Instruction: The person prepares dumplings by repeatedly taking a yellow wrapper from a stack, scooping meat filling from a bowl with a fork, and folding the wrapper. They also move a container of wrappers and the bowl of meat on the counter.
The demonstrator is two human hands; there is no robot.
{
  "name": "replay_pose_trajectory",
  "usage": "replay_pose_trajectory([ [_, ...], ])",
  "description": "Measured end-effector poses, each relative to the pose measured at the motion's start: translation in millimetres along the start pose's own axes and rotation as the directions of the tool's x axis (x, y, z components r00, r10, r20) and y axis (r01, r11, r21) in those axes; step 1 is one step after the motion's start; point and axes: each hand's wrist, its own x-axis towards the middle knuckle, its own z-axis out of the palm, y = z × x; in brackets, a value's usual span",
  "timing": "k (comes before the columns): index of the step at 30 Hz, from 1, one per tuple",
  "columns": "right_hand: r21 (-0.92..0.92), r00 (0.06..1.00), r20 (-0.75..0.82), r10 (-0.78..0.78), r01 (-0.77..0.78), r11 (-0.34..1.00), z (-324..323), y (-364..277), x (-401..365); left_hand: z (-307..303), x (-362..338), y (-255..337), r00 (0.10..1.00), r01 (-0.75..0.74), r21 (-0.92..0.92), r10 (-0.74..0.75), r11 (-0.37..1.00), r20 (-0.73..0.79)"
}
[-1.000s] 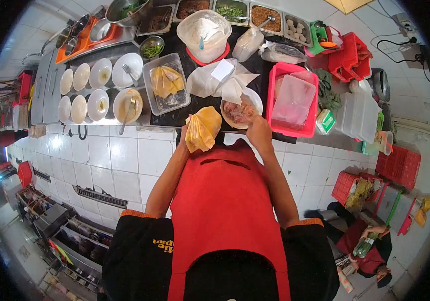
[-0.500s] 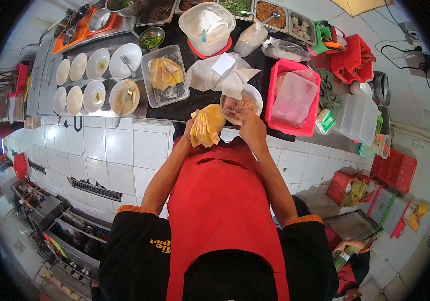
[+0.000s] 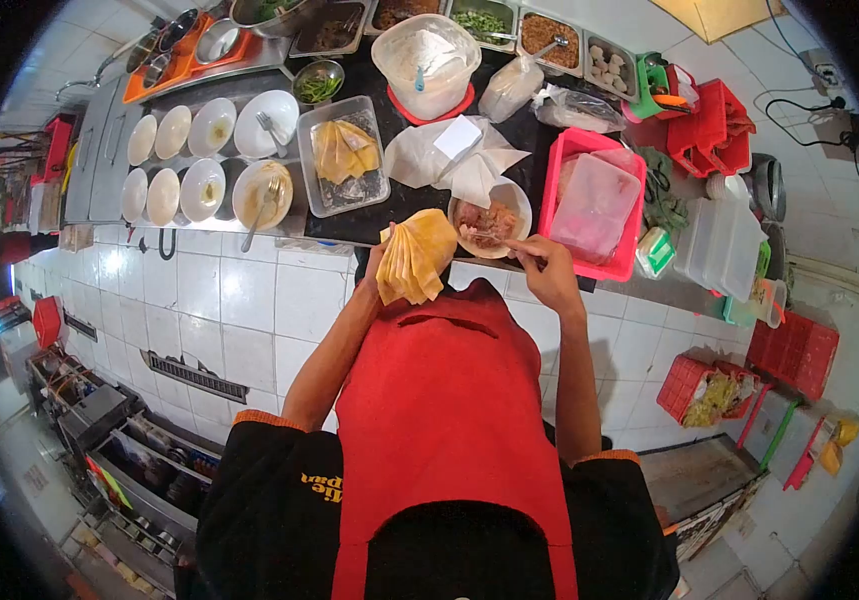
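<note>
**Right hand pulls back from the bowl**

Since the earlier frame the right hand (image 3: 549, 272) has drawn back to the near right, off the bowl (image 3: 521, 200). It is closed around a thin stick (image 3: 504, 243), whose tip rests in the minced filling (image 3: 487, 222). The left hand (image 3: 374, 270) is clenched on a fanned stack of yellow wrappers (image 3: 417, 255), held just left of the bowl at the near counter edge. Farther off, a clear tray (image 3: 349, 195) holds more wrappers. A pink basket (image 3: 557, 170) stands just right of the bowl.

left hand (image 3: 373, 265) raised, gripping, right hand (image 3: 549, 275) extended, pinching
</note>
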Motion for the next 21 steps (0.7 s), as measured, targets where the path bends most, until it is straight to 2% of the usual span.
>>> replay_pose_trajectory([
  [1,0.002,1.0,0.0,-0.009,0.009,1.0,1.8,-7.4,-0.8,22.2,-6.7,4.2,0.999,0.022,-0.036,-0.021,0.999,0.03],
  [3,0.125,0.973,-0.107,-0.207,0.22,0.968,6.7,-20.8,0.5,58.6,-12.2,9.2,0.997,0.04,-0.067,-0.035,0.997,0.069],
  [5,0.149,0.972,-0.126,-0.201,0.218,0.964,14.7,-30.3,6.4,80.4,-12.0,11.3,0.991,0.037,-0.199,-0.01,0.979,0.134],
  [7,0.057,0.859,-0.313,-0.405,0.442,0.895,24.9,-31.0,16.3,88.9,-12.6,17.2,0.978,0.005,-0.226,0.042,0.974,0.204],
  [8,0.114,0.889,-0.317,-0.33,0.381,0.918,24.3,-30.1,15.3,92.7,-13.5,20.4,0.974,-0.028,-0.201,0.072,0.979,0.214],
  [13,0.159,0.902,-0.297,-0.314,0.371,0.915,-5.5,-35.5,4.9,107.1,-22.9,33.6,0.956,-0.159,-0.179,0.196,0.971,0.219],
  [15,0.381,0.937,-0.235,-0.258,0.333,0.863,-18.4,-43.8,-3.2,123.2,-30.2,38.2,0.959,-0.185,-0.125,0.207,0.975,0.193],
  [16,0.403,0.941,-0.194,-0.279,0.335,0.852,-21.7,-55.7,-6.3,130.3,-34.3,38.0,0.962,-0.207,-0.071,0.216,0.976,0.164],
  [17,0.402,0.941,-0.198,-0.275,0.334,0.852,-24.2,-70.0,-7.2,130.1,-37.3,34.5,0.963,-0.202,-0.069,0.211,0.977,0.166],
  [19,0.022,0.925,-0.12,-0.361,0.366,0.93,-29.1,-91.2,-2.8,128.5,-43.0,30.5,0.964,-0.234,0.268,0.259,0.934,-0.06],
  [20,0.02,0.925,-0.129,-0.358,0.363,0.932,-28.8,-85.9,-0.2,127.5,-43.7,32.4,0.966,-0.257,0.242,0.24,0.936,0.1],
  [21,0.097,0.95,-0.107,-0.294,0.305,0.947,-27.1,-80.6,2.7,128.5,-44.4,32.6,0.967,-0.252,0.244,0.233,0.936,0.106],
])
